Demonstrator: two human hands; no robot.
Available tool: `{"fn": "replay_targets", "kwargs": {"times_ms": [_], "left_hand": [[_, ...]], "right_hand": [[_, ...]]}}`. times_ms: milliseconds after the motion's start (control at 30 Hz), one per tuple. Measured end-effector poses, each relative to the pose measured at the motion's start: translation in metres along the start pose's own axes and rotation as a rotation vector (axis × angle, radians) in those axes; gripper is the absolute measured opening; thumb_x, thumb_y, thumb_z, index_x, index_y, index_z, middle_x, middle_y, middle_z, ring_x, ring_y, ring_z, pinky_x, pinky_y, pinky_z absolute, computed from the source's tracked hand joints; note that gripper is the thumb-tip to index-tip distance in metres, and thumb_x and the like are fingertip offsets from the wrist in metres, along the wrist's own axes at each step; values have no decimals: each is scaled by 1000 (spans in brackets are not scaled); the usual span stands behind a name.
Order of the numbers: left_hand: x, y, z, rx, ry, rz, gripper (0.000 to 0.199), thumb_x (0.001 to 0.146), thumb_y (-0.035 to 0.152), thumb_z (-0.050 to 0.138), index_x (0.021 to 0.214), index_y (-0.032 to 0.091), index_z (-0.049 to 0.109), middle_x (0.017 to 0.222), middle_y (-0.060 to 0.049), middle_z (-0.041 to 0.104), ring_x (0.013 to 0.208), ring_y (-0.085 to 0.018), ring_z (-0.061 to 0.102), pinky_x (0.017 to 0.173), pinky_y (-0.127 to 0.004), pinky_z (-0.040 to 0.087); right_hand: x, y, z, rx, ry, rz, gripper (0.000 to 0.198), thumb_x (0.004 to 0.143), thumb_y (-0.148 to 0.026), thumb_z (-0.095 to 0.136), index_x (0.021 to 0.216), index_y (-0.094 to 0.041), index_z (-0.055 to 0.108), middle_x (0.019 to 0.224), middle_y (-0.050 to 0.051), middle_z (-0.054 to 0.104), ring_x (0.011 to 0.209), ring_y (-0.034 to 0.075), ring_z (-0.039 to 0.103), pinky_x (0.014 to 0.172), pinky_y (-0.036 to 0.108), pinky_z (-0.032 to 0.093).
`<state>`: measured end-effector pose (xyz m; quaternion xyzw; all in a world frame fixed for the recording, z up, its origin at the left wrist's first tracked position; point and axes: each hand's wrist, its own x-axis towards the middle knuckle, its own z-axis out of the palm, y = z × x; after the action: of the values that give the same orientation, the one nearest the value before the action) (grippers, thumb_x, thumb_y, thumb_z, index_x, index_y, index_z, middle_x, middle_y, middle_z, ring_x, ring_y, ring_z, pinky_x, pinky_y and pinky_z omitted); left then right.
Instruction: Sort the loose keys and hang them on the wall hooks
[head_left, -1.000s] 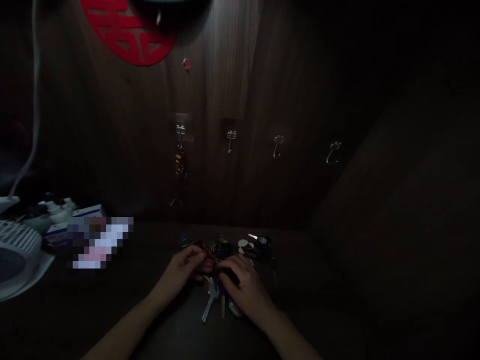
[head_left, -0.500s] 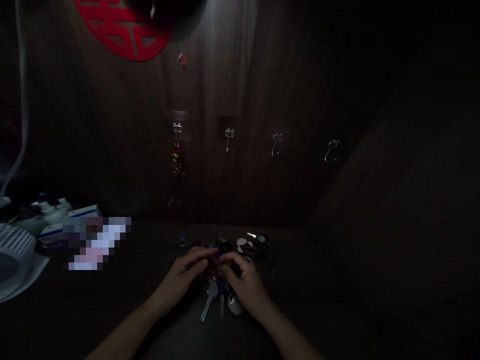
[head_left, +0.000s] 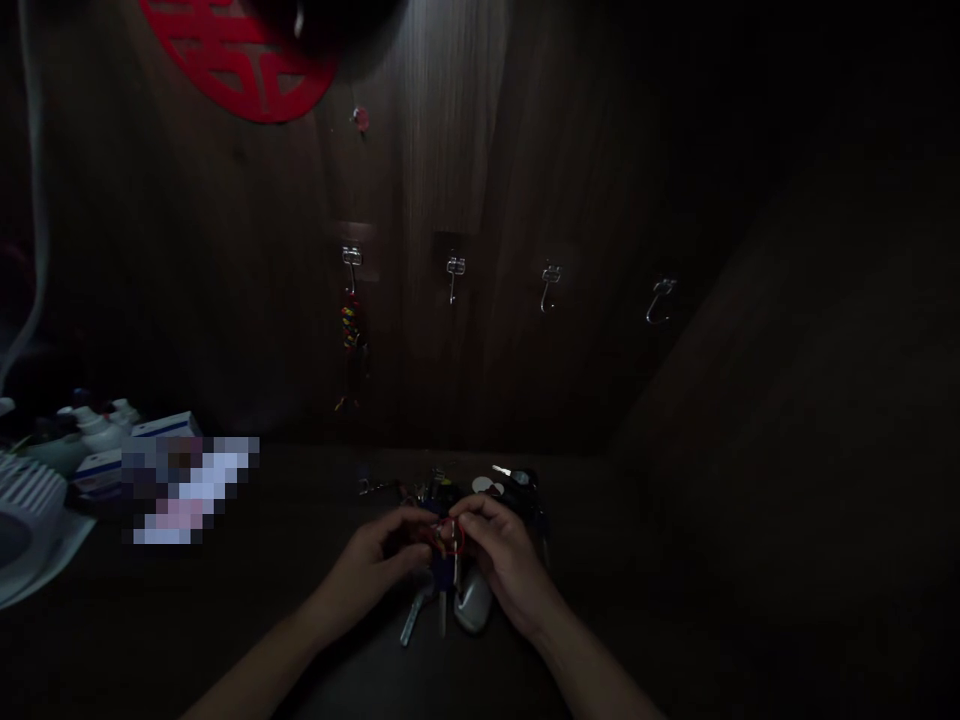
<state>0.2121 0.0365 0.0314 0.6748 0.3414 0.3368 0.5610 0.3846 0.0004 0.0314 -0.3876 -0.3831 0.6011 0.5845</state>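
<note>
Both hands are over a bunch of keys on the dark tabletop. My right hand pinches a thin red cord of the bunch between thumb and forefinger. From the other side, my left hand is curled at the same cord, thumb and fingers closed about its edge; its exact hold is dim. Below the fingers hang a silver key, a blue-headed key and a rounded grey fob. Just behind lie more keys and a black key fob, partly hidden by my hands.
Metal hooks line the dark wooden wall; a colourful braided cord hangs from the leftmost. A red round cut-out is higher up. At the left are boxes, white bottles and a white slatted device.
My right thumb and fingers have lifted the red cord into view. The left fingers have parted slightly from the right ones. The grey fob shows more fully, and the silver key is more covered.
</note>
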Motion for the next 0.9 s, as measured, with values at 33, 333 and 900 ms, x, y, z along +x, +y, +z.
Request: {"fn": "replay_targets", "kwargs": {"times_ms": [33, 333, 900], "left_hand": [[0, 1, 0, 21, 6, 5, 24, 77, 23, 61, 100, 24, 66, 93, 0, 70, 89, -20, 62, 82, -30, 46], [2, 2, -2, 28, 51, 13, 9, 77, 28, 61, 79, 21, 66, 79, 0, 68, 77, -17, 60, 72, -27, 45], [2, 31, -22, -41, 375, 19, 15, 71, 35, 63, 73, 21, 60, 72, 1, 63, 72, -17, 59, 66, -26, 46]], "right_hand": [[0, 0, 0, 22, 7, 6, 25, 71, -37, 71, 81, -16, 61, 68, 2, 66, 64, 13, 59, 63, 25, 44], [1, 1, 0, -21, 34, 19, 29, 68, -40, 73, 80, -16, 61, 69, 2, 66, 60, 12, 59, 55, 23, 44], [0, -1, 5, -229, -14, 45, 32, 63, -36, 75, 86, -17, 63, 76, 1, 64, 59, 10, 58, 53, 22, 43]]}}
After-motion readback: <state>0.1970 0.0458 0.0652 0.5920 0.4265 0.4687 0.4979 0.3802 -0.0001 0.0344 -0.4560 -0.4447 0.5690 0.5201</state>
